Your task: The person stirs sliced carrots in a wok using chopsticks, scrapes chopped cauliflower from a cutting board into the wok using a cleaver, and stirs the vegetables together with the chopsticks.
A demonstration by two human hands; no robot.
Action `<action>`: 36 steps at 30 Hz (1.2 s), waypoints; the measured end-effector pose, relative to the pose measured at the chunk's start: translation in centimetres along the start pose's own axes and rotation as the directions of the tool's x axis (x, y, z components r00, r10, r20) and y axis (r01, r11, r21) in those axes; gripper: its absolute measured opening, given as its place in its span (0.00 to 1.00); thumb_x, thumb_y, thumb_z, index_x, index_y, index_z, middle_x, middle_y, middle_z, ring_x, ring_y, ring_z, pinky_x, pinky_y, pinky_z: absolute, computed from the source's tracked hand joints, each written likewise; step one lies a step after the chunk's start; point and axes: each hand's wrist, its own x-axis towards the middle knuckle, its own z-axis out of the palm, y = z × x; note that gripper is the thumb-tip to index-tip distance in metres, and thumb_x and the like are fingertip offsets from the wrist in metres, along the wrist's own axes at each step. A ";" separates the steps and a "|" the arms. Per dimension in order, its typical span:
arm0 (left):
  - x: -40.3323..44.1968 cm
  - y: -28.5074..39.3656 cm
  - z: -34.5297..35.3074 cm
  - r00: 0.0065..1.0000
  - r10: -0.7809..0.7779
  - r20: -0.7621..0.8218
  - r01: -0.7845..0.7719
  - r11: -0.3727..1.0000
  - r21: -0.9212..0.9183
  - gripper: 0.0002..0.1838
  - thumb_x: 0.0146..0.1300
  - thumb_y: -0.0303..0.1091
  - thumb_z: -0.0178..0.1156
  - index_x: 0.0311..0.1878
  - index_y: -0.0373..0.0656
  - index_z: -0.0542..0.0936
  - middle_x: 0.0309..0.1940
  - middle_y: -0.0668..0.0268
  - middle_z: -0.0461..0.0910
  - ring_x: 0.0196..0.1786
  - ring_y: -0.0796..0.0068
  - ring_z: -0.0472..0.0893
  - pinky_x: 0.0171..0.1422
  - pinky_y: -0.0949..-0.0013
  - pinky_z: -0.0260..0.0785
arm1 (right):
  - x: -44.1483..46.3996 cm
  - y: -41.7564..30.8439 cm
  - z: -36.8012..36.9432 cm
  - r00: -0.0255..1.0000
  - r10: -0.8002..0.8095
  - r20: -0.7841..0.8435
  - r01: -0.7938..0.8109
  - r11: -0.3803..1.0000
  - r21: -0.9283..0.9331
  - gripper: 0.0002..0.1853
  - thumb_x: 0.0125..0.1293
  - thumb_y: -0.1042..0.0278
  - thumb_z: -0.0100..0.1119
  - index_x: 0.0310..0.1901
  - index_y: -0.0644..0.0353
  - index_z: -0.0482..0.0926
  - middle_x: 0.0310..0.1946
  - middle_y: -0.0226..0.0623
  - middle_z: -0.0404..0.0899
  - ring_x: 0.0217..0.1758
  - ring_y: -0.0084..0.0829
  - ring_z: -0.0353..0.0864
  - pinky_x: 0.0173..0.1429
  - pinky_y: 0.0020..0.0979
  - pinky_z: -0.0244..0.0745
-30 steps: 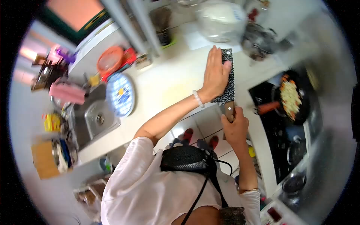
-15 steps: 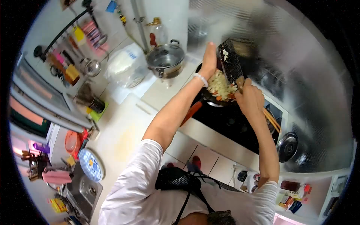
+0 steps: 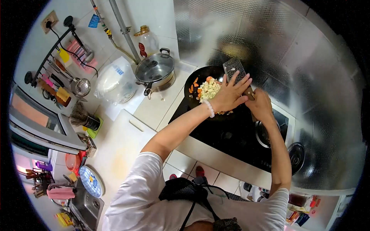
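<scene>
Gripped by its wooden handle, a kitchen cleaver [image 3: 234, 66] is held in my right hand [image 3: 263, 106] over the right side of the black wok [image 3: 189, 79]. A few pale bits stick to its dark, textured blade. My left hand [image 3: 230, 94] is open, fingers spread, lying across or just above the lower blade; whether it touches is hard to tell. Below and left of it, pale chopped vegetable pieces [image 3: 209, 91] are heaped in the wok, with orange carrot pieces [image 3: 195, 82] around them. My left palm hides part of the heap.
A lidded glass-top pot [image 3: 155, 69] and a plastic-wrapped bundle [image 3: 115, 82] stand left of the black stove [image 3: 231, 134]. A white cutting board [image 3: 125, 133] lies on the counter. A round black lid [image 3: 296, 158] leans at the right. Utensils hang on the left wall.
My left hand has gone from upright beside the blade to spread across it. The cleaver is tilted differently, with fewer bits on it. The camera view has shifted, showing more of the wok.
</scene>
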 end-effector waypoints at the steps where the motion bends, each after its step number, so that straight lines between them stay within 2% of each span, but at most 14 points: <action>1: 0.0 -0.3 0.4 1.000 -0.002 0.002 0.002 1.000 -0.003 0.35 0.70 0.54 0.41 0.75 0.49 0.49 0.76 0.62 0.43 0.76 0.44 0.39 0.70 0.29 0.31 | -0.1 0.4 0.0 1.000 -0.021 0.021 0.020 0.999 0.034 0.17 0.46 0.68 0.63 0.36 0.72 0.75 0.31 0.59 0.78 0.38 0.55 0.79 0.42 0.44 0.71; 8: 0.9 -4.2 0.6 0.929 -0.339 0.145 0.338 0.941 0.034 0.36 0.71 0.59 0.28 0.76 0.50 0.41 0.77 0.66 0.39 0.77 0.53 0.33 0.73 0.37 0.23 | -2.0 0.5 -1.9 0.995 0.046 0.087 -0.055 0.993 0.102 0.17 0.47 0.69 0.63 0.35 0.73 0.73 0.29 0.54 0.76 0.33 0.44 0.78 0.39 0.38 0.70; 11: 0.3 -6.2 0.2 0.845 -0.518 0.133 0.524 0.851 -0.015 0.38 0.70 0.59 0.30 0.75 0.44 0.47 0.76 0.64 0.43 0.77 0.54 0.36 0.73 0.35 0.25 | -2.8 0.6 -3.3 0.981 0.101 0.164 -0.114 0.991 0.069 0.17 0.48 0.69 0.65 0.38 0.71 0.74 0.32 0.55 0.78 0.39 0.51 0.79 0.44 0.41 0.72; 13: -0.5 -8.2 0.6 0.748 -0.651 0.129 0.661 0.749 -0.049 0.37 0.70 0.60 0.30 0.70 0.40 0.61 0.73 0.59 0.53 0.77 0.55 0.38 0.73 0.35 0.29 | -3.4 0.9 -4.0 0.984 0.132 0.122 -0.149 0.978 0.147 0.18 0.49 0.69 0.65 0.39 0.72 0.74 0.32 0.55 0.79 0.37 0.49 0.79 0.44 0.40 0.72; 14: -0.8 -8.9 0.8 0.722 -0.691 0.042 0.692 0.722 -0.006 0.33 0.68 0.58 0.38 0.51 0.37 0.78 0.61 0.51 0.70 0.72 0.51 0.55 0.69 0.32 0.41 | -3.6 0.6 -4.5 0.982 0.150 0.115 -0.167 0.974 0.154 0.18 0.49 0.69 0.65 0.39 0.73 0.74 0.31 0.55 0.78 0.36 0.48 0.79 0.42 0.40 0.72; 15: -1.1 -9.0 0.2 0.724 -0.689 -0.015 0.689 0.724 0.004 0.22 0.63 0.48 0.52 0.34 0.36 0.80 0.47 0.50 0.77 0.60 0.51 0.69 0.63 0.32 0.52 | -3.6 1.3 -4.3 0.981 0.158 0.112 -0.174 0.973 0.154 0.18 0.49 0.69 0.65 0.39 0.73 0.74 0.31 0.55 0.78 0.36 0.48 0.79 0.42 0.40 0.72; 17: -1.8 -10.6 0.8 0.755 -0.647 -0.108 0.642 0.762 -0.082 0.11 0.53 0.36 0.60 0.27 0.35 0.78 0.39 0.52 0.77 0.51 0.52 0.74 0.59 0.35 0.58 | -3.5 3.1 -3.8 0.999 0.021 -0.037 -0.016 0.991 0.131 0.15 0.49 0.70 0.62 0.33 0.73 0.71 0.23 0.48 0.73 0.26 0.32 0.73 0.34 0.35 0.68; 19: -1.8 -10.8 0.3 0.722 -0.688 0.070 0.690 0.723 -0.014 0.09 0.48 0.29 0.60 0.35 0.38 0.81 0.48 0.51 0.76 0.58 0.50 0.70 0.58 0.33 0.58 | -3.3 2.9 -4.0 0.998 0.043 -0.041 -0.037 0.990 0.138 0.14 0.49 0.70 0.61 0.32 0.72 0.70 0.21 0.49 0.72 0.25 0.33 0.70 0.33 0.35 0.66; 21: -2.8 -9.8 0.6 0.895 -0.447 0.013 0.429 0.866 0.256 0.23 0.48 0.29 0.60 0.52 0.45 0.80 0.64 0.53 0.67 0.68 0.47 0.60 0.61 0.28 0.54 | -3.2 2.9 -4.0 0.998 0.028 -0.052 -0.023 0.996 0.090 0.14 0.49 0.70 0.62 0.32 0.72 0.70 0.21 0.49 0.71 0.24 0.34 0.70 0.33 0.36 0.66; 23: -2.1 -7.4 -1.2 0.745 -0.600 0.290 0.536 0.798 0.275 0.43 0.48 0.32 0.62 0.71 0.56 0.60 0.76 0.62 0.45 0.77 0.50 0.40 0.69 0.27 0.40 | -3.1 2.2 -3.8 0.995 0.021 -0.097 -0.014 0.997 0.074 0.14 0.49 0.70 0.62 0.31 0.73 0.71 0.21 0.50 0.71 0.25 0.36 0.71 0.33 0.37 0.67; 25: -2.7 -6.6 -1.4 0.771 -0.568 0.288 0.561 0.820 0.114 0.46 0.48 0.34 0.63 0.73 0.57 0.55 0.76 0.63 0.41 0.77 0.51 0.40 0.70 0.28 0.39 | -3.0 1.7 -3.8 0.995 0.040 -0.091 -0.036 0.998 0.049 0.15 0.48 0.70 0.62 0.33 0.73 0.72 0.22 0.50 0.73 0.26 0.37 0.74 0.34 0.37 0.67; 30: -5.2 -5.9 -3.9 0.823 -0.504 0.262 0.494 0.863 0.109 0.43 0.54 0.36 0.62 0.72 0.41 0.53 0.75 0.57 0.42 0.77 0.53 0.42 0.73 0.38 0.45 | -3.1 0.1 -3.4 0.995 0.010 -0.101 0.004 0.991 0.133 0.16 0.48 0.69 0.62 0.35 0.73 0.74 0.23 0.51 0.74 0.27 0.37 0.75 0.35 0.36 0.68; 32: -7.1 -5.2 -5.7 0.877 -0.456 0.152 0.452 0.890 0.066 0.40 0.57 0.39 0.62 0.71 0.42 0.57 0.74 0.56 0.46 0.76 0.52 0.45 0.73 0.39 0.45 | -3.4 -1.8 -3.7 0.995 0.098 0.013 -0.099 0.983 0.157 0.16 0.50 0.69 0.62 0.39 0.70 0.76 0.32 0.51 0.80 0.36 0.43 0.81 0.42 0.38 0.72; 36: -8.9 -2.7 -9.4 0.961 -0.228 -0.157 0.240 0.969 0.064 0.32 0.56 0.35 0.63 0.64 0.37 0.66 0.67 0.52 0.61 0.71 0.50 0.57 0.71 0.50 0.52 | -3.2 -3.9 -1.8 0.998 -0.024 -0.056 0.029 0.995 0.098 0.17 0.50 0.68 0.62 0.40 0.70 0.75 0.29 0.50 0.80 0.32 0.45 0.80 0.39 0.39 0.72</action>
